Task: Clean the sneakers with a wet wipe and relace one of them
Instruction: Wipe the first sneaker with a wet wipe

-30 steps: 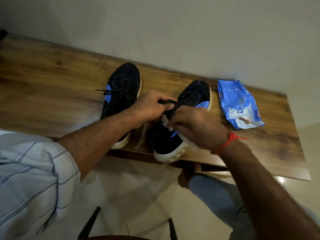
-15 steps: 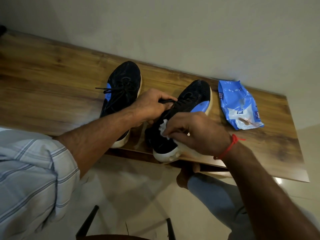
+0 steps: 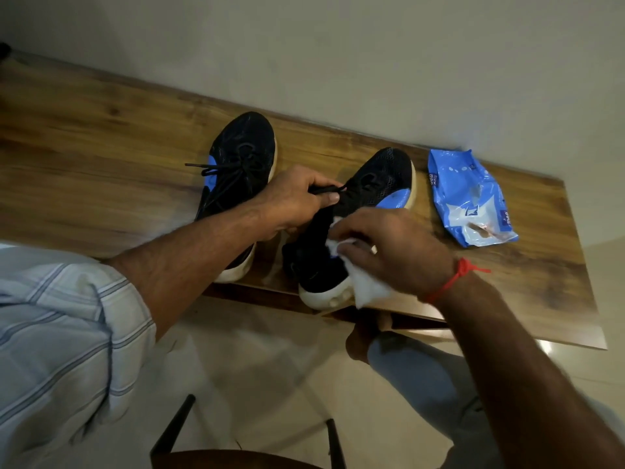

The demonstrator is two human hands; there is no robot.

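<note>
left hand (image 3: 291,201): pinching the laces (image 3: 326,189) of the right shoe (image 3: 341,238), mid frame
right hand (image 3: 389,252): curled round the wipe (image 3: 367,286), pressed on that shoe's collar
left shoe (image 3: 236,170): just beside – untouched
risk: shoe overhangs the shelf (image 3: 101,164) edge – a hard rub could tip it off

wooden table (image 3: 101,157) | two sneakers: left (image 3: 241,154), right (image 3: 382,184) | wipes pack (image 3: 468,198)
</note>
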